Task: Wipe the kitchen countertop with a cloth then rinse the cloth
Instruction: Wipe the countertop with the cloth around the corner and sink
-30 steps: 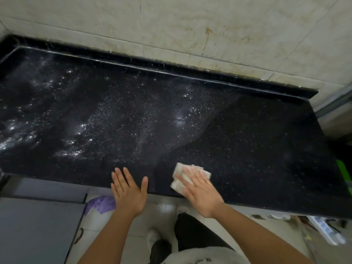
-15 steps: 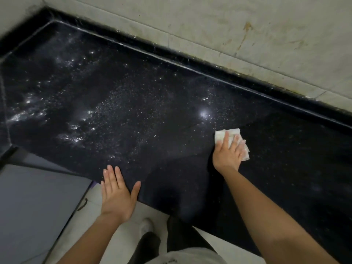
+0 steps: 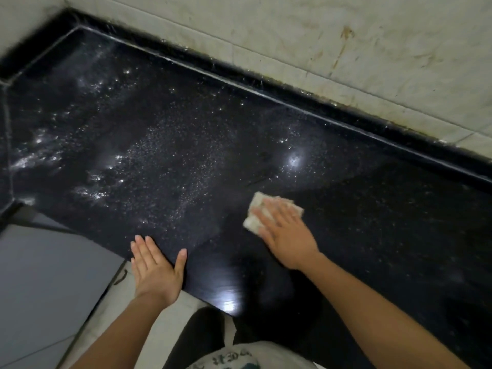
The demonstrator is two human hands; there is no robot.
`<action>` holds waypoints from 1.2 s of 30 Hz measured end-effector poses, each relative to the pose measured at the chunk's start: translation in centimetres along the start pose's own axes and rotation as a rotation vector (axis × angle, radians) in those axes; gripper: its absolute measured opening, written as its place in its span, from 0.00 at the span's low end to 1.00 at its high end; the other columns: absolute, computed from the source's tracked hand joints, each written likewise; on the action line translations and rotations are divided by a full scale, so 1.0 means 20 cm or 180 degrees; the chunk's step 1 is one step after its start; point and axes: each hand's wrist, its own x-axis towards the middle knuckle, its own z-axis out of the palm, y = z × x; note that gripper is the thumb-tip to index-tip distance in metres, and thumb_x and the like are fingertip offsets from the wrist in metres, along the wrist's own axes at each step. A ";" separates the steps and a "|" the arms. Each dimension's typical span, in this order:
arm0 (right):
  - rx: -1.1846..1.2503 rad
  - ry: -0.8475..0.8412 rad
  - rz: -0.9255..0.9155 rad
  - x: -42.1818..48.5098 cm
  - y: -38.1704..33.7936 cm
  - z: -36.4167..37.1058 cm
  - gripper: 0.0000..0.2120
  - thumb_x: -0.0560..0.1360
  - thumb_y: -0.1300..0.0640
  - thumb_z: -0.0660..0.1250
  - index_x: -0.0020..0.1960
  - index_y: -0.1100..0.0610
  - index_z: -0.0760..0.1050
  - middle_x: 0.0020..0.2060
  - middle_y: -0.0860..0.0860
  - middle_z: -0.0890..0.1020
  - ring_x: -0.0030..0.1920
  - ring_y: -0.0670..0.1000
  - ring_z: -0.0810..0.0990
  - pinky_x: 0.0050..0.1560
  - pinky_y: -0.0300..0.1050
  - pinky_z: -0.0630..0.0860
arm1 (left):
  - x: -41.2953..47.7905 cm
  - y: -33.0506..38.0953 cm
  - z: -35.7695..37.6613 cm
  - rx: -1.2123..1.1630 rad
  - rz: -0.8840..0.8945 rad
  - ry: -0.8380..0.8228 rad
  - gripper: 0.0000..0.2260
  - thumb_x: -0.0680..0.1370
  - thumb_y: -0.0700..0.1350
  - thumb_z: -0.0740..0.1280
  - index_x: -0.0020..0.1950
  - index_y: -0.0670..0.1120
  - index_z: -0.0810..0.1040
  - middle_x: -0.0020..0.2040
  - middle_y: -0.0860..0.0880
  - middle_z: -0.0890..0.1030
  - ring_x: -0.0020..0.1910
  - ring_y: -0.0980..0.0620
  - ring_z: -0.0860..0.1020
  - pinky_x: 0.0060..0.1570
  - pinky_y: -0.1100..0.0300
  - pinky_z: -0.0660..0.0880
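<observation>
The cloth (image 3: 257,213), folded into a pale pad, is pressed flat on the black counter (image 3: 372,222), to the right of the left hand (image 3: 155,270) and a little farther in. It is covered by the right hand (image 3: 286,230), whose fingers are laid out straight on top; nothing is gripped. The left hand is spread open, palm down at the counter's front edge. Since half a second ago the cloth has been drawn back towards the left hand, so a back-and-forth stroke is judged to be under way. White specks (image 3: 165,161) are seen beyond the left hand, so wiping is judged unfinished and rinsing not yet due
</observation>
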 end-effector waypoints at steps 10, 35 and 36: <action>0.0862 0.0285 0.2612 0.19 -0.04 -0.05 0.26 0.82 0.47 0.42 0.78 0.49 0.40 0.77 0.58 0.43 0.76 0.61 0.37 0.73 0.57 0.35 | 0.01 0.02 -0.03 0.0010 -0.0015 -0.0122 0.39 0.78 0.64 0.45 0.74 0.39 0.30 0.74 0.42 0.28 0.72 0.47 0.27 0.71 0.53 0.31; 0.0669 0.0040 0.1710 0.25 -0.38 -0.03 0.28 0.78 0.42 0.36 0.77 0.47 0.41 0.76 0.55 0.47 0.76 0.57 0.40 0.74 0.52 0.34 | 0.35 0.41 -0.24 0.0192 0.1372 0.0268 0.29 0.82 0.55 0.46 0.78 0.44 0.40 0.77 0.43 0.36 0.75 0.47 0.33 0.73 0.53 0.34; 0.0614 -0.0035 0.1426 0.24 -0.38 -0.04 0.26 0.81 0.43 0.40 0.77 0.48 0.46 0.76 0.55 0.52 0.76 0.58 0.48 0.73 0.52 0.40 | 0.39 0.46 -0.25 0.0221 0.1457 0.0263 0.29 0.82 0.55 0.47 0.78 0.44 0.41 0.77 0.43 0.37 0.75 0.46 0.34 0.73 0.52 0.35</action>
